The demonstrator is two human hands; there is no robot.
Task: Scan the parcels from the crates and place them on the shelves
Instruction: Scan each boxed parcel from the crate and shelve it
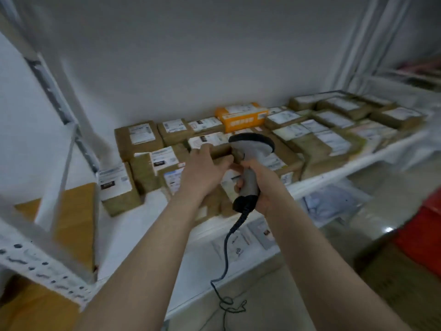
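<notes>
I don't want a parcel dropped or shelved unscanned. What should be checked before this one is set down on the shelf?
1. Grip on the parcel: the left hand grips the brown parcel from the side, above the stacked ones. Ok.
2. Scanner secure: the right hand is wrapped round the handle of the scanner. Ok.
3. Parcel already scanned: no beam or readout shows. Cannot tell.
4. Free spot: the shelf has a bare white patch at its front left. Ok.
5. Cable: it hangs in front of the shelf edge, away from the parcels. Ok.
6. Label facing up: the hand and scanner hide its top. Cannot tell.
</notes>
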